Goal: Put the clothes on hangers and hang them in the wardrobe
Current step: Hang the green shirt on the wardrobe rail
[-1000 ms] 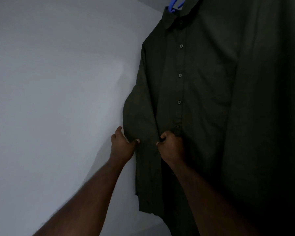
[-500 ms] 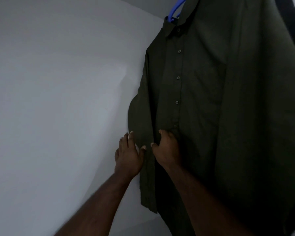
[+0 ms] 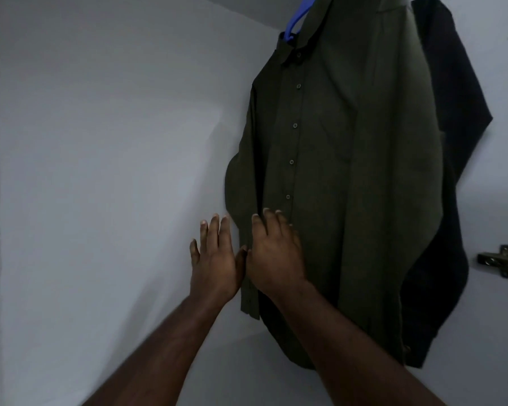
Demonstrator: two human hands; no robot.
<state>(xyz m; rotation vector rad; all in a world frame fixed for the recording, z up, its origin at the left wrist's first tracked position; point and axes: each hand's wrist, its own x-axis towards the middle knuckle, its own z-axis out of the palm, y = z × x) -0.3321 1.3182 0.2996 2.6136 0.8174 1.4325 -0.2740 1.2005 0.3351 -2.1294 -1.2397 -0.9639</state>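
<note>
**Hands let go of the hung shirt**

The left hand (image 3: 214,259) is open now, with its fingers straight and spread, just beside the shirt's edge; a moment ago it was pinching the cloth there; the right hand (image 3: 276,253) has also stopped pinching and lies flat on the front of the green shirt (image 3: 335,171), fingers loose, holding nothing; the two hands touch at the thumbs. The shirt hangs on a blue hanger (image 3: 298,17) up high, buttoned down the front, close to the pale wardrobe wall (image 3: 100,171); its sleeve hangs down by the left hand. Behind it hangs a dark garment (image 3: 458,142); a metal hinge (image 3: 505,260) shows at the far right. This looks like a last smoothing pat; I think this shirt is done and the hands can go for the next one.
</note>
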